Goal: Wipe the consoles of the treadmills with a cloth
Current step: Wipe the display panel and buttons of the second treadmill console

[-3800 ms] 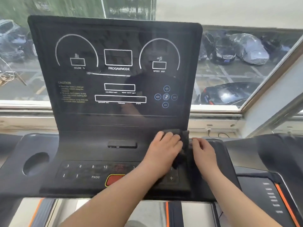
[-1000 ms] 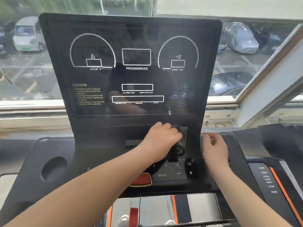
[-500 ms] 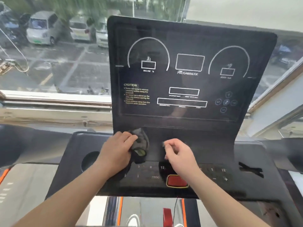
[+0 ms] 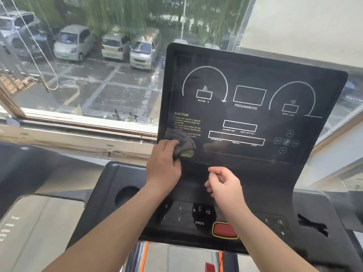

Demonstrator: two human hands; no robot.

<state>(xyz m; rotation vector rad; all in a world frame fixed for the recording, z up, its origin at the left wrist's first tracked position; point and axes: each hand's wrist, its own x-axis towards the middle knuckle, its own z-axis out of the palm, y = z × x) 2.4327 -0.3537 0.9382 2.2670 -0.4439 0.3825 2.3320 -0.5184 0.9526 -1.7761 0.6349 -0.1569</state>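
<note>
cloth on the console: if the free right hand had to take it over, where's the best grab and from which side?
Probably the loose grey fold with the yellowish edge that sticks out right of the left hand. The cloth is bunched against the lower left corner of the upright display panel, its left part covered by fingers. The right hand, loosely curled below, should come up from the lower right and pinch that fold.

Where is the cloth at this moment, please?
In the head view, the cloth is in the left hand, pressed on the lower left corner of the display panel, just under the CAUTION text. The right hand is apart, lower right.
</note>
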